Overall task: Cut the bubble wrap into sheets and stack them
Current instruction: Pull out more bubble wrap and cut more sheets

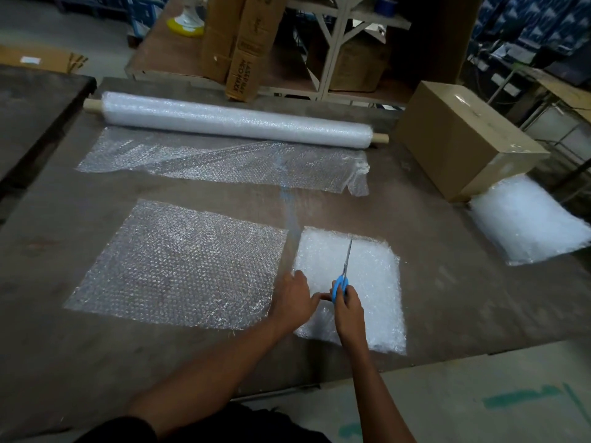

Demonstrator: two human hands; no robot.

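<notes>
Looks like you're between cuts, tidying the near stack rather than slicing. Using that near stack as the reference: well to its left lies one single cut sheet, flat on the tabletop, see-through enough that it's clearly one layer. Your left hand rests on the stack's left edge, fingers fairly straight and pressing down, thumb reaching toward the other hand. Your right hand sits on the stack itself, fingers curled round the blue handles of the scissors, blades together and pointing away from you across the stack.

Beyond the stack, the roll lies across the far side with a loose unrolled length trailing toward you. Far right of the stack there's a second stack butted against a cardboard box.

Count: one roll, one loose sheet, two stacks, one pair of scissors, one box on the tabletop.

Next I'd guess you either move that left sheet onto the stack or go back to the unrolled length, which needs flattening first since its right end is crumpled
</notes>
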